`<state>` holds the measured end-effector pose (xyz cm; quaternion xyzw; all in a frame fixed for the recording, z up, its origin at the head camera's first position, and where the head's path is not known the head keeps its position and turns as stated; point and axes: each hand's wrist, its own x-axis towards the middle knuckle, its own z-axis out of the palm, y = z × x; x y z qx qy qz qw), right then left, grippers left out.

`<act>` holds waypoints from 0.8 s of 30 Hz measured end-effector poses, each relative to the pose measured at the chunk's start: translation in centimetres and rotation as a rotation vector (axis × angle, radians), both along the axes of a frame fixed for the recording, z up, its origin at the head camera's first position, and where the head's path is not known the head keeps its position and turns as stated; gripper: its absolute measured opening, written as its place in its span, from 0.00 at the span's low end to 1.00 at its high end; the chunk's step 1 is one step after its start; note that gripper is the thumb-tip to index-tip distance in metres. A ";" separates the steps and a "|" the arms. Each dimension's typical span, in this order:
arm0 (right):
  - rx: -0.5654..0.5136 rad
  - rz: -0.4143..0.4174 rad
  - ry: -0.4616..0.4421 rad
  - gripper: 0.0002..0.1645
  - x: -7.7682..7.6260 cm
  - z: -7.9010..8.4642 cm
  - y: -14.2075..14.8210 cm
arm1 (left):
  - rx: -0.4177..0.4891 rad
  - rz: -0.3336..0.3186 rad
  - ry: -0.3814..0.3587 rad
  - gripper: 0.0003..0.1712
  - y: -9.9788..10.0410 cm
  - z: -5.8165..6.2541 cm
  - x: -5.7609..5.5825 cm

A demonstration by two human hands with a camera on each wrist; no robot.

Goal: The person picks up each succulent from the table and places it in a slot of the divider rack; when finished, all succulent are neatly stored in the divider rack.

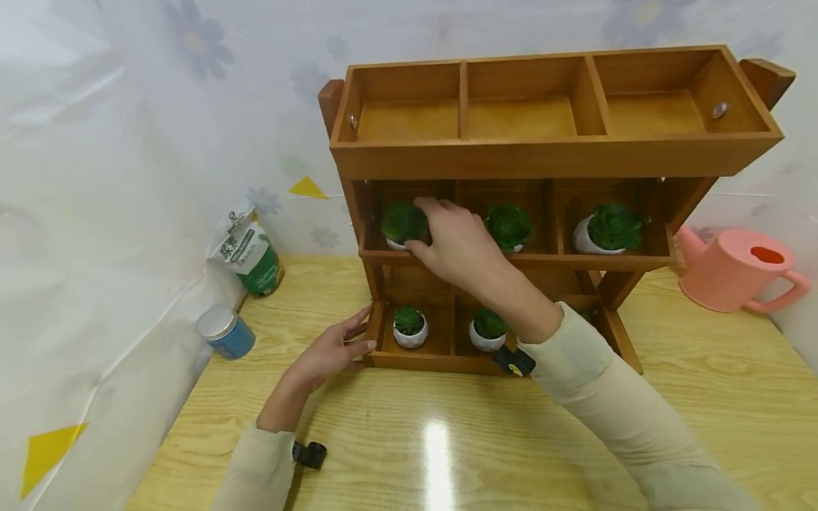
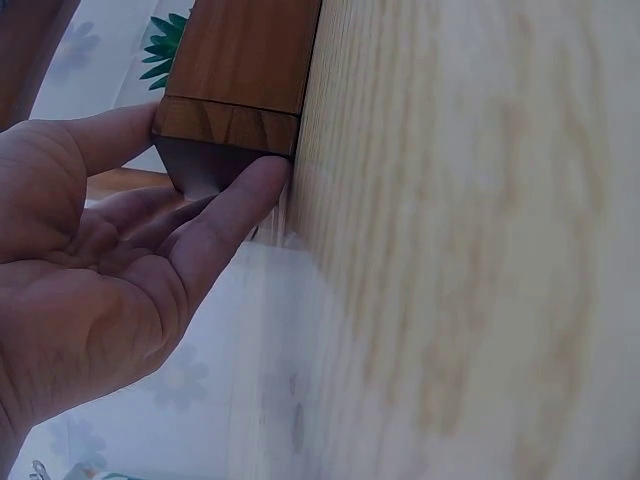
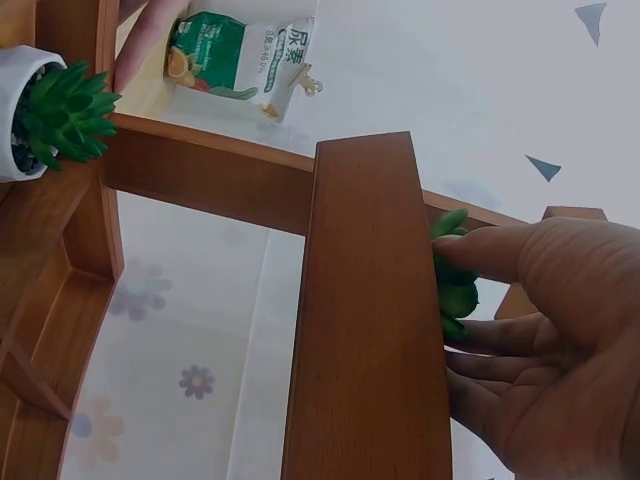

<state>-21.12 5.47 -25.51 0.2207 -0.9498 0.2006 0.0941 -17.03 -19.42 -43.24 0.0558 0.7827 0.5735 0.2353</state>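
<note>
A brown three-tier wooden plant stand (image 1: 511, 162) stands against the wall. My right hand (image 1: 461, 238) holds a green succulent in a white pot (image 1: 402, 223) in the left compartment of the middle tier. In the right wrist view, thumb and fingers lie on both sides of its leaves (image 3: 458, 297); the front board (image 3: 370, 310) hides the pot. Low on the left, my left hand (image 1: 329, 355) grips the bottom tier's end, its thumb and fingers spanning the corner (image 2: 228, 128). Two more potted succulents (image 1: 509, 226) (image 1: 608, 228) occupy the middle tier.
Small potted succulents (image 1: 410, 326) (image 1: 488, 329) sit in the bottom tier, partly behind my right arm. A blue jar (image 1: 226, 332) and a green-and-white pouch with a clip (image 1: 251, 259) stand left. A pink watering can (image 1: 728, 270) stands right, on the wooden table (image 1: 377, 433).
</note>
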 end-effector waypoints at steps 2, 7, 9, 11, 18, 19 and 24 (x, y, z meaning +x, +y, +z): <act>-0.005 0.015 0.011 0.38 0.2 -0.1 0.1 | 0.000 0.007 0.002 0.41 0.0 0.0 0.0; -0.053 0.022 0.036 0.40 1.3 -0.7 1.0 | 0.000 0.014 0.000 0.42 0.1 -0.3 0.0; -0.088 0.033 0.071 0.40 2.2 -1.1 1.9 | 0.001 0.013 0.001 0.41 0.2 -0.3 -0.1; -0.124 0.066 0.132 0.41 3.5 -1.6 3.0 | 0.003 0.015 0.003 0.41 0.3 -0.4 -0.2; -0.158 0.211 0.338 0.42 7.9 -3.9 7.3 | 0.002 -0.007 0.010 0.41 0.2 -0.3 -0.2; -0.153 0.216 0.337 0.42 8.3 -4.3 7.9 | 0.002 -0.011 0.012 0.41 0.1 -0.3 -0.2; -0.121 0.201 0.312 0.42 9.9 -6.2 11.2 | 0.005 0.011 0.003 0.41 -0.3 -0.2 -0.1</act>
